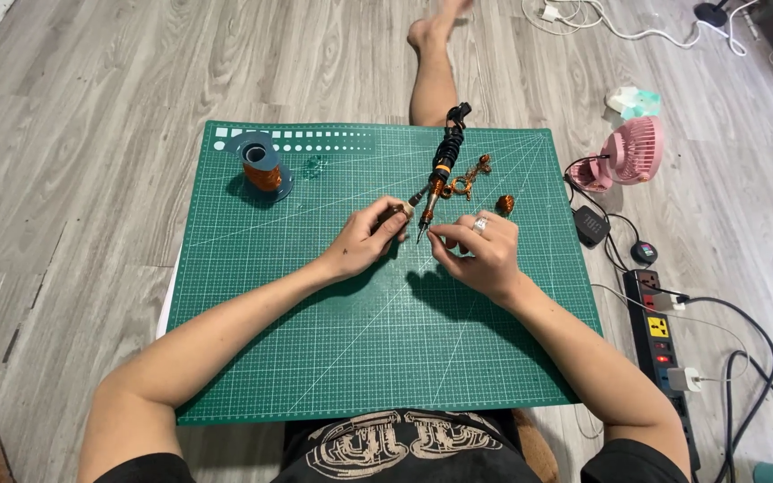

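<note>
Looking down over the green cutting mat [315,340], I see the left hand [364,241] pinched around a small tan piece at its fingertips, and the right hand [485,250], a ring on one finger, closed with thumb and forefinger meeting on something too fine for me to make out, perhaps thin wire. Between the two, just beyond the fingertips, lies the black-and-orange pen-shaped tool [440,170], its pointed tip aimed toward the gap between the hands and its cable end trailing away to the mat's far edge. I judge the tool to be light and stiff, best gripped on the orange-banded barrel well back from the metal tip, which may be hot. The small pieces look light, fiddly and easy to drop. A spool of copper-coloured wire [263,168] stands near the mat's far left corner, well apart from both hands; small orange beads [505,204] sit near the right hand.
</note>
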